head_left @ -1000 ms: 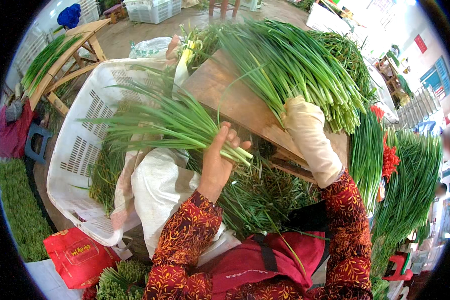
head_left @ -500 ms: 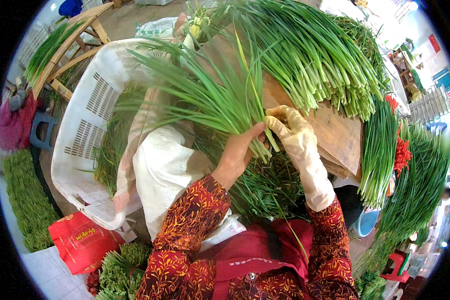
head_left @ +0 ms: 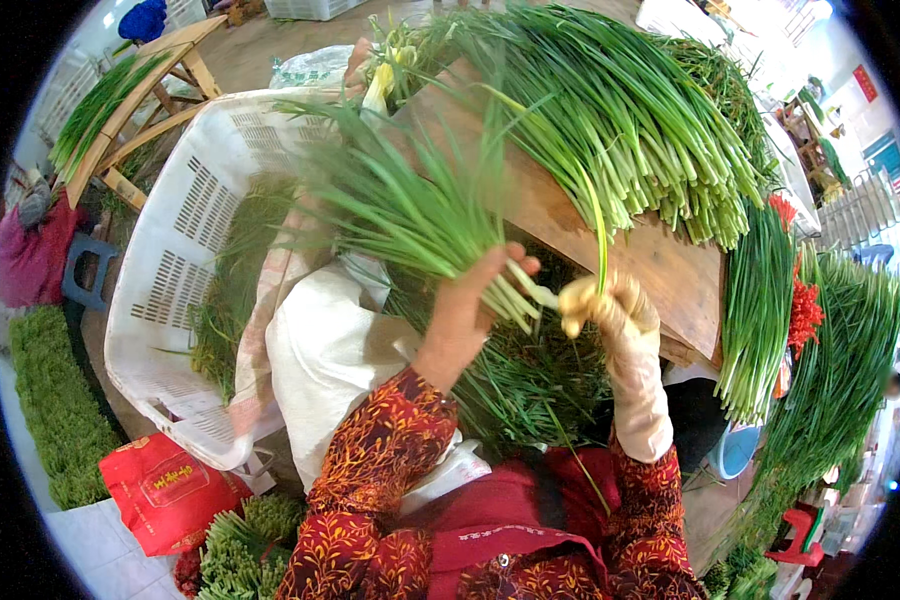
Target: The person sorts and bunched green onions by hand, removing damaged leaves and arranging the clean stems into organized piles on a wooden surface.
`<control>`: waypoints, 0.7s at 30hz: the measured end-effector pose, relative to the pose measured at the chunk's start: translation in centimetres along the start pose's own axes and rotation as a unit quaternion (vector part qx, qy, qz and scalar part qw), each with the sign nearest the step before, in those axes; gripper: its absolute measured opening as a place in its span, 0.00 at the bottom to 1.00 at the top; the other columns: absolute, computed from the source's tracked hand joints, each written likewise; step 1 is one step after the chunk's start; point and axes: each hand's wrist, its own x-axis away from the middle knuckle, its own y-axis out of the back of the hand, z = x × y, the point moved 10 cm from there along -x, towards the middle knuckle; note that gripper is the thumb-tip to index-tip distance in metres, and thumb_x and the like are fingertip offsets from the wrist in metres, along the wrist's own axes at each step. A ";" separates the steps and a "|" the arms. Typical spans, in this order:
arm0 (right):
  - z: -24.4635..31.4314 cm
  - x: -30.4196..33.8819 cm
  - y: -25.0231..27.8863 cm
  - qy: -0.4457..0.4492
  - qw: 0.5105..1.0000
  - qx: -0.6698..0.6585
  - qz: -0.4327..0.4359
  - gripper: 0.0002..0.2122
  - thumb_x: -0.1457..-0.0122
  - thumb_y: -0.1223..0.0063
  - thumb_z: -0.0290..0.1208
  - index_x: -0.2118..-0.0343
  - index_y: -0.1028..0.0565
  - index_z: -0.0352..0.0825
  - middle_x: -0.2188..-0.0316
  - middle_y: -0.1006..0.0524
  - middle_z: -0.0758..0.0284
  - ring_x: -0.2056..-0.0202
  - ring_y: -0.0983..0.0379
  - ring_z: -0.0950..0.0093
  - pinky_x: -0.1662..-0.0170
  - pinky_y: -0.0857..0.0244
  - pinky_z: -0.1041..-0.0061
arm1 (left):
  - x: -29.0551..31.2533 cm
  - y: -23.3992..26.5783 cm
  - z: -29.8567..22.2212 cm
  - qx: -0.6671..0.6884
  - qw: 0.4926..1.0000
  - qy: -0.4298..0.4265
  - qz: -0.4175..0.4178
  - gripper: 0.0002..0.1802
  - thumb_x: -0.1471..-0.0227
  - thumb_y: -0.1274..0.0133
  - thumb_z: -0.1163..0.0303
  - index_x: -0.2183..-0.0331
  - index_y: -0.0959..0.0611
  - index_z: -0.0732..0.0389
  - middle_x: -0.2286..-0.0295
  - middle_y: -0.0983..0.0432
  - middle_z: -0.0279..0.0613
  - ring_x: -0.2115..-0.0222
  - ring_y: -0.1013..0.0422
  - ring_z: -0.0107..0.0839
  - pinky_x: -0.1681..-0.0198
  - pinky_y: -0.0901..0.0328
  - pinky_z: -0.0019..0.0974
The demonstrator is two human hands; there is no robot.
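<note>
My bare left hand (head_left: 467, 305) is closed round the lower stems of a bunch of garlic chives (head_left: 410, 215), whose leaves fan up and to the left, blurred by motion. The pale stem ends stick out to the right of my fingers. My right hand (head_left: 610, 305), in a cream rubber glove, pinches a yellowed chive leaf (head_left: 598, 230) that stands up from the fingers. The gloved fingertips are close to the stem ends of the bunch. Below both hands lies a heap of loose green trimmings (head_left: 530, 390).
A wooden board (head_left: 660, 265) ahead carries a big pile of chives (head_left: 610, 110). To the left stands a white plastic basket (head_left: 135, 330) with scraps inside, beside a white sack (head_left: 315, 350). A red bag (head_left: 170, 490), a blue bucket (head_left: 735, 450) and red ties (head_left: 805, 310) are around me.
My right hand has pulled away to the right and down from the bunch, with the yellowed leaf now in its fingers. My left hand has shifted slightly with the bunch.
</note>
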 end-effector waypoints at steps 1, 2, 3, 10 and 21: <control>-0.2 0.9 -0.3 -0.017 0.999 0.013 0.043 0.04 0.48 0.54 0.26 0.73 0.31 0.31 0.74 0.26 0.63 0.78 0.32 0.80 0.73 0.37 0.82 | 0.4 -0.1 -2.3 -0.054 0.997 -0.058 -0.017 0.15 0.51 0.55 0.64 0.65 0.28 0.65 0.70 0.27 0.47 0.67 0.29 0.33 0.65 0.33 0.33; -1.9 2.1 -0.7 -0.122 0.987 0.031 0.100 0.04 0.49 0.53 0.26 0.73 0.31 0.32 0.75 0.26 0.64 0.78 0.33 0.81 0.74 0.37 0.82 | 0.4 0.0 -4.5 -0.113 0.986 -0.125 0.012 0.17 0.49 0.59 0.61 0.64 0.29 0.65 0.70 0.27 0.48 0.66 0.30 0.34 0.64 0.33 0.33; -3.6 3.6 -1.1 -0.226 0.961 0.048 0.154 0.04 0.49 0.52 0.27 0.74 0.31 0.32 0.76 0.26 0.65 0.79 0.33 0.82 0.74 0.38 0.83 | 0.8 0.4 -6.7 -0.100 0.980 -0.171 -0.030 0.17 0.48 0.61 0.59 0.65 0.29 0.63 0.70 0.27 0.46 0.68 0.29 0.33 0.65 0.34 0.32; 1.7 -0.3 1.0 -0.003 0.857 0.513 0.054 0.15 0.52 0.50 0.39 0.60 0.30 0.41 0.69 0.26 0.63 0.67 0.29 0.68 0.64 0.35 0.74 | -0.5 0.6 -7.5 0.079 0.972 -0.221 0.019 0.11 0.52 0.53 0.66 0.66 0.31 0.60 0.75 0.34 0.34 0.74 0.35 0.23 0.66 0.34 0.31; 3.1 -8.6 1.8 0.012 0.554 0.831 -0.043 0.10 0.54 0.48 0.37 0.71 0.29 0.38 0.81 0.26 0.63 0.78 0.30 0.68 0.74 0.37 0.72 | -1.2 -0.3 1.8 0.063 0.998 0.005 0.008 0.14 0.53 0.52 0.70 0.62 0.31 0.60 0.71 0.32 0.32 0.72 0.35 0.23 0.66 0.35 0.34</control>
